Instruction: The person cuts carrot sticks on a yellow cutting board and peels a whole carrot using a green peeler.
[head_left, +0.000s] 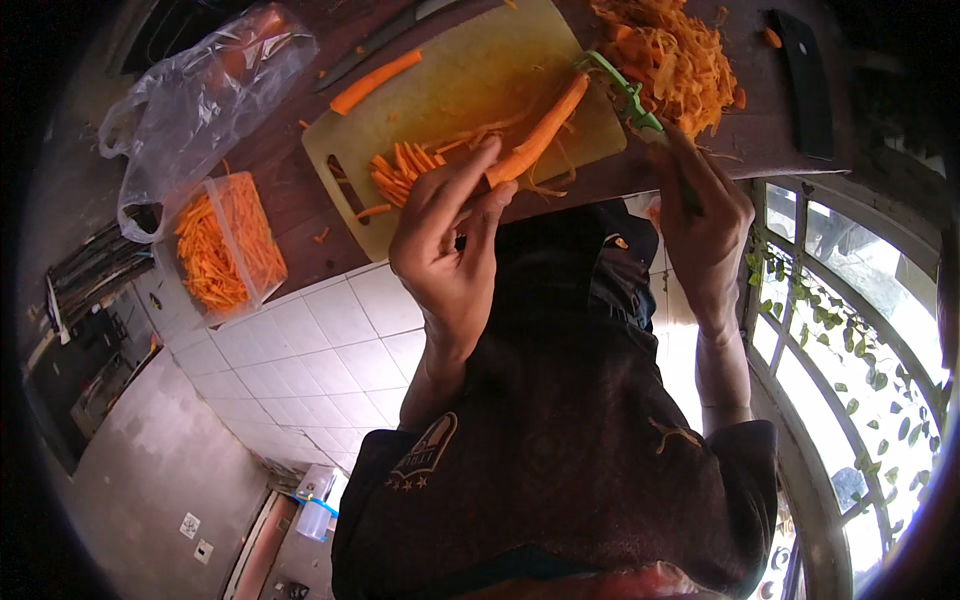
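Note:
A partly peeled carrot (541, 133) slants over the near edge of a pale cutting board (457, 82). Its near end is pinched between the thumb and fingers of my left hand (454, 225). My right hand (701, 195) grips a green vegetable peeler (628, 94), its head close to the carrot's far tip. Whether the blade touches the carrot, I cannot tell. On the board, carrot sticks (401, 171) lie in a bunch, partly behind my left hand, with thin peel strips (551, 187) nearby. Another carrot piece (375, 81) rests along the board's left edge.
A heap of carrot peelings (671, 64) sits right of the board, near a black flat object (804, 86). Left are a clear container of carrot sticks (217, 251) at the table edge and a plastic bag (202, 97). A knife (375, 41) lies behind the board.

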